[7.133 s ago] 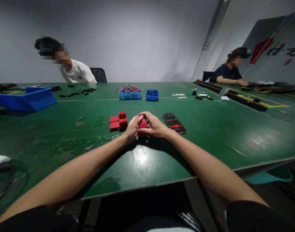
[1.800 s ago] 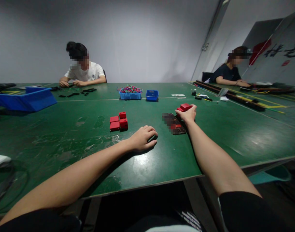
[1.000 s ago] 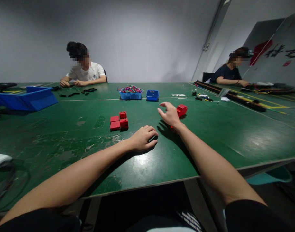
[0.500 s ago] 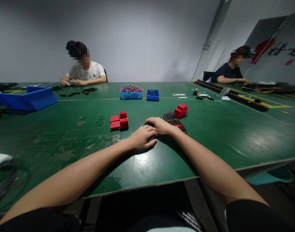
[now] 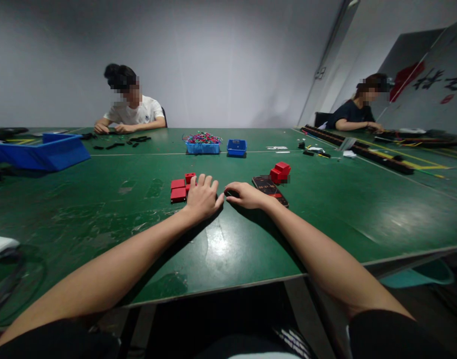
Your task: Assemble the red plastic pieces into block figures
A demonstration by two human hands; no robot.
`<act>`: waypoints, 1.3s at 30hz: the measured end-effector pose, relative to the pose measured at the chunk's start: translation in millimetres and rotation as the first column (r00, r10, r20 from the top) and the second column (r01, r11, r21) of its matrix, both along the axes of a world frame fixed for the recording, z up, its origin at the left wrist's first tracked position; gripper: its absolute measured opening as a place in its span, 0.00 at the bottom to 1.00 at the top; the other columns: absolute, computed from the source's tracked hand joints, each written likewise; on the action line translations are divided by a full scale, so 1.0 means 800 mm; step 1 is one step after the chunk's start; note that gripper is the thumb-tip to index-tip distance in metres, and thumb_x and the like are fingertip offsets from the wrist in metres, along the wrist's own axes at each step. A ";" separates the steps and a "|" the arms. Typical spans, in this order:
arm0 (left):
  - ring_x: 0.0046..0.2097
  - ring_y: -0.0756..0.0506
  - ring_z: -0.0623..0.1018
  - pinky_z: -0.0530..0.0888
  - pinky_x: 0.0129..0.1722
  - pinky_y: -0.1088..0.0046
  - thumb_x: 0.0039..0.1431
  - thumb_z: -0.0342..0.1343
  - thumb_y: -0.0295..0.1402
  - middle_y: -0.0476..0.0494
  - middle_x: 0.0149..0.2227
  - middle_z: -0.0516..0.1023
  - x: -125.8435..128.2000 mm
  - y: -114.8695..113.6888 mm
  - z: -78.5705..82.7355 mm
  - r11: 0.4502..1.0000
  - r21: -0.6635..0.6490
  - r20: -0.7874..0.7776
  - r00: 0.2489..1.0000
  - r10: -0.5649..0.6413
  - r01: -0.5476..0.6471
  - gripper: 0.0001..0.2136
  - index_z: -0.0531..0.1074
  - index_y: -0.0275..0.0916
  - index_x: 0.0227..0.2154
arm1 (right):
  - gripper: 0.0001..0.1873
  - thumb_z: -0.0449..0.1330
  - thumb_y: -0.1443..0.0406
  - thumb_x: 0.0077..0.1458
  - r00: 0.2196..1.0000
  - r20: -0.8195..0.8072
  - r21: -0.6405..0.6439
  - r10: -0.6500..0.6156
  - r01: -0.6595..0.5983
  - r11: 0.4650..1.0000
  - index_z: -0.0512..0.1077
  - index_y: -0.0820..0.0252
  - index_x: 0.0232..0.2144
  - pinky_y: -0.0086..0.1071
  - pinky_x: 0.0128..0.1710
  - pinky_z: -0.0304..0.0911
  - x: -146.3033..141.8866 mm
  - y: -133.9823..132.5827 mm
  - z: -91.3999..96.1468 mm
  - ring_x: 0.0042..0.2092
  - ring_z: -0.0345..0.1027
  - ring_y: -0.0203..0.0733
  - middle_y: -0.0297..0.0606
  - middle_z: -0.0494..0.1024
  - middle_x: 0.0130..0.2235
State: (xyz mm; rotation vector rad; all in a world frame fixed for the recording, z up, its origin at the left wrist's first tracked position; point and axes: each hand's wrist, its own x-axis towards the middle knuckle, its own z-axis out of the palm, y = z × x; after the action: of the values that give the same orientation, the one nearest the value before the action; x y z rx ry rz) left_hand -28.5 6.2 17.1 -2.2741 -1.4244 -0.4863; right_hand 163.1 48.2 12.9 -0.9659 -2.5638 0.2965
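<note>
My left hand [image 5: 202,198] lies open on the green table [image 5: 250,239], fingers stretched forward and touching a small group of red blocks [image 5: 178,190]. My right hand [image 5: 246,195] rests just to its right with the fingers curled in a pinch on a small black piece [image 5: 229,192], too small to name. Right of that hand lies a black phone [image 5: 270,188]. Beyond the phone stands a red assembled block [image 5: 280,172] on its own.
Farther back are a blue bin of coloured parts [image 5: 202,144], a small blue bin [image 5: 236,146] and a large blue tray [image 5: 45,152] at the left. One person sits at the far left side [image 5: 133,112], another at the right [image 5: 353,115]. The table's front edge [image 5: 228,290] runs near my body.
My left hand has opened and slid forward to the red blocks. My right hand came back from the red block beyond the phone and now pinches the black piece that lay under my left hand.
</note>
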 end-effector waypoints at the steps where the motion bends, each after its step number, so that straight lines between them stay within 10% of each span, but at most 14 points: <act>1: 0.56 0.30 0.64 0.57 0.55 0.48 0.61 0.47 0.45 0.27 0.50 0.71 -0.003 0.004 0.000 0.998 0.000 -0.006 0.998 0.056 -0.056 0.21 0.71 0.33 0.47 | 0.14 0.59 0.65 0.57 1.000 0.001 -0.001 0.000 0.000 1.000 0.73 0.65 0.45 0.36 0.50 0.63 0.000 0.000 0.001 0.49 0.71 0.45 0.48 0.77 0.48; 5: 0.51 0.28 0.69 0.62 0.48 0.47 0.61 0.46 0.47 0.27 0.50 0.70 -0.009 0.012 -0.007 0.977 -0.114 0.007 0.983 0.181 -0.179 0.25 0.66 0.32 0.53 | 0.15 0.58 0.64 0.58 1.000 0.011 0.004 0.005 -0.005 1.000 0.74 0.66 0.45 0.37 0.51 0.63 0.000 -0.001 0.003 0.50 0.71 0.46 0.49 0.77 0.48; 10: 0.51 0.29 0.70 0.65 0.46 0.48 0.62 0.46 0.45 0.28 0.52 0.70 -0.009 0.013 -0.012 0.994 -0.098 0.050 0.997 0.058 -0.052 0.25 0.63 0.34 0.56 | 0.15 0.59 0.64 0.58 1.000 0.007 0.010 0.006 -0.006 1.000 0.73 0.66 0.45 0.37 0.51 0.63 0.000 -0.001 0.002 0.50 0.71 0.46 0.49 0.77 0.48; 14: 0.54 0.35 0.70 0.66 0.49 0.53 0.61 0.48 0.42 0.32 0.54 0.70 -0.008 0.014 -0.011 0.957 -0.116 0.141 0.958 -0.250 0.267 0.22 0.64 0.36 0.54 | 0.14 0.58 0.65 0.57 0.998 0.009 0.014 -0.060 0.060 0.998 0.73 0.66 0.45 0.35 0.49 0.62 -0.001 0.000 0.001 0.48 0.71 0.45 0.48 0.78 0.47; 20: 0.58 0.40 0.68 0.67 0.55 0.62 0.61 0.50 0.37 0.35 0.56 0.68 0.006 0.004 -0.012 0.734 -0.114 0.164 0.742 -0.651 0.669 0.21 0.62 0.38 0.56 | 0.12 0.60 0.65 0.54 0.966 0.081 0.008 -0.245 0.245 0.969 0.75 0.66 0.40 0.33 0.44 0.62 0.007 0.003 0.006 0.44 0.72 0.46 0.48 0.79 0.43; 28: 0.47 0.37 0.73 0.71 0.45 0.60 0.59 0.51 0.47 0.33 0.48 0.72 0.008 0.003 -0.012 0.934 -0.152 0.204 0.935 -0.292 0.324 0.22 0.67 0.35 0.47 | 0.11 0.59 0.67 0.55 0.965 0.054 0.008 -0.258 0.257 0.966 0.75 0.64 0.41 0.33 0.46 0.62 0.008 0.006 -0.001 0.45 0.71 0.44 0.48 0.78 0.45; 39: 0.43 0.42 0.76 0.72 0.42 0.67 0.62 0.51 0.39 0.41 0.44 0.74 0.007 0.008 -0.021 0.876 -0.289 0.376 0.887 -0.267 0.386 0.14 0.64 0.39 0.48 | 0.12 0.55 0.67 0.58 0.964 0.069 0.027 -0.257 0.256 0.966 0.75 0.65 0.42 0.32 0.45 0.61 0.006 0.007 -0.002 0.45 0.70 0.44 0.50 0.78 0.45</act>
State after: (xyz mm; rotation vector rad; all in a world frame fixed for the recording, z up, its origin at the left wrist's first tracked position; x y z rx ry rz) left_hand -22.6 12.8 0.3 -2.8688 -1.3562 -0.7993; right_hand 168.0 54.1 11.1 -1.3072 -2.4610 0.1690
